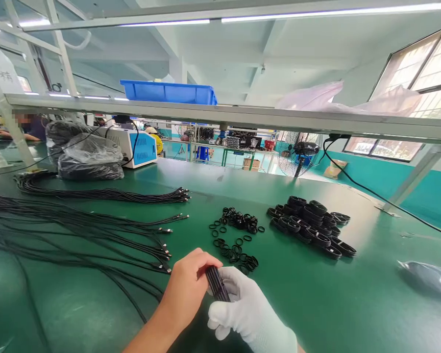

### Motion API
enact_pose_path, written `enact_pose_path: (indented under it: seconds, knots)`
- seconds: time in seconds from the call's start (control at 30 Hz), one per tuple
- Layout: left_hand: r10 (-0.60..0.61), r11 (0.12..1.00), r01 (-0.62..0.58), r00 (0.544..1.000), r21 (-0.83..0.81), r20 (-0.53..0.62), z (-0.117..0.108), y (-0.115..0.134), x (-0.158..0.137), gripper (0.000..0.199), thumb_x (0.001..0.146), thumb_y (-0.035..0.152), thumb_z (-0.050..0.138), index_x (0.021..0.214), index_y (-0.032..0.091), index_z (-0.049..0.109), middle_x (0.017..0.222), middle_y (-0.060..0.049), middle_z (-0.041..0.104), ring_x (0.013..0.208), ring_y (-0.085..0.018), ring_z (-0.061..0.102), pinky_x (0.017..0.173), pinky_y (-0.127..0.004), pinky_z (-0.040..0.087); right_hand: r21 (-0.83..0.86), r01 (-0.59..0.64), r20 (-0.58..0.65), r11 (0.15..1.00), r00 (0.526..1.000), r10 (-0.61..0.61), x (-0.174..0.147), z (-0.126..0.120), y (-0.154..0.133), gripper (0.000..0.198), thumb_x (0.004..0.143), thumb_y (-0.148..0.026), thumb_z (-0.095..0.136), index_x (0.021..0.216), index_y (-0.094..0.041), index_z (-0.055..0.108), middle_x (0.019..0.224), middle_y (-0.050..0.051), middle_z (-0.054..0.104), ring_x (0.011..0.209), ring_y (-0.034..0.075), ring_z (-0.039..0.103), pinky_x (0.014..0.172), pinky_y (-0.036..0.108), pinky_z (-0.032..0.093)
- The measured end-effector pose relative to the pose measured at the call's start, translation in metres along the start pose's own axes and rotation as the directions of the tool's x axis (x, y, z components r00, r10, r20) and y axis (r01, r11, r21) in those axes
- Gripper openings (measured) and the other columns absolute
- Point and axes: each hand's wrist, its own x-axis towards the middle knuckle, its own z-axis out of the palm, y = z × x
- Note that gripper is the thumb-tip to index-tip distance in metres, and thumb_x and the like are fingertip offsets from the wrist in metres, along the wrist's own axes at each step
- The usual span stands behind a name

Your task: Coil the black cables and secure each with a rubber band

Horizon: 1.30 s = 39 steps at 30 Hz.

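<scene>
A black cable coil (217, 284), wound into a flat bundle, is held between both hands low in the middle of the view. My left hand (191, 279), bare, grips its far left side with bent fingers. My right hand (242, 304), in a white knit glove, wraps round the coil from the right. Just beyond the hands lie small black rings (233, 251), with a denser heap of black rings (240, 219) behind them. Long black cables (95, 223) stretch across the table to the left, their metal plugs pointing toward the middle.
Coiled black cables (312, 225) are piled on the green table (375, 274) at right. A clear plastic bag (429, 279) lies at the right edge. Bagged goods (90, 154) and a blue-white machine (134, 147) stand back left. Overhead, a shelf (242, 113) holds a blue bin (169, 92).
</scene>
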Motion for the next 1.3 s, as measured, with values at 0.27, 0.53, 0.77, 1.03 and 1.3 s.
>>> enact_pose_path:
  seconds: [0.27, 0.53, 0.77, 1.03, 1.3]
  knots:
    - [-0.061, 0.997, 0.062, 0.998, -0.037, 0.032, -0.002, -0.004, 0.004, 0.022, 0.073, 0.01, 0.047, 0.076, 0.021, 0.066, 0.076, 0.001, 0.058, 0.07, -0.014, 0.056, 0.065, -0.025, 0.041, 0.027, 0.063, -0.005, 0.998, 0.998, -0.062, 0.0, -0.009, 0.001, 0.047, 0.07, -0.05, 0.06, 0.098, -0.014, 0.055, 0.088, 0.007, 0.058, 0.064, 0.015, 0.059, 0.053, 0.026, 0.048]
    - [-0.053, 0.998, 0.056, 0.996, -0.036, 0.072, 0.003, 0.001, 0.001, 0.022, 0.073, 0.01, 0.047, 0.075, 0.021, 0.067, 0.075, 0.001, 0.056, 0.067, -0.013, 0.053, 0.061, -0.024, 0.039, 0.382, -0.174, 0.354, 0.908, 0.935, 0.031, 0.007, -0.014, 0.012, 0.052, 0.071, -0.053, 0.059, 0.103, -0.012, 0.052, 0.07, 0.005, 0.062, 0.038, 0.01, 0.052, 0.036, 0.019, 0.037]
    - [-0.089, 0.992, 0.096, 0.992, -0.085, 0.089, 0.0, -0.002, 0.004, 0.02, 0.071, 0.012, 0.048, 0.076, 0.02, 0.066, 0.076, 0.001, 0.057, 0.069, -0.015, 0.054, 0.064, -0.025, 0.041, 0.463, -0.242, 0.465, 0.853, 0.885, -0.001, 0.011, -0.017, 0.02, 0.061, 0.078, -0.067, 0.04, 0.098, -0.012, 0.055, 0.08, 0.009, 0.063, 0.042, 0.012, 0.055, 0.039, 0.024, 0.041]
    - [-0.187, 0.968, 0.226, 0.938, -0.106, 0.292, -0.024, 0.008, 0.004, 0.028, 0.074, 0.021, 0.053, 0.099, 0.023, 0.064, 0.081, 0.002, 0.058, 0.068, -0.012, 0.05, 0.063, -0.024, 0.04, 0.489, -0.193, 0.374, 0.851, 0.928, -0.004, 0.007, -0.009, 0.018, 0.049, 0.083, -0.056, 0.044, 0.096, -0.011, 0.059, 0.086, 0.008, 0.062, 0.049, 0.01, 0.056, 0.043, 0.022, 0.042]
    - [-0.297, 0.894, 0.399, 0.868, -0.204, 0.397, -0.029, 0.011, 0.015, 0.021, 0.068, 0.032, 0.064, 0.08, 0.014, 0.062, 0.054, 0.006, 0.049, 0.044, -0.007, 0.042, 0.042, -0.02, 0.034, 0.351, -0.011, 0.274, 0.936, 0.957, -0.092, 0.003, -0.003, 0.015, 0.05, 0.076, -0.053, 0.059, 0.109, -0.015, 0.056, 0.097, 0.008, 0.055, 0.079, 0.016, 0.057, 0.066, 0.028, 0.045]
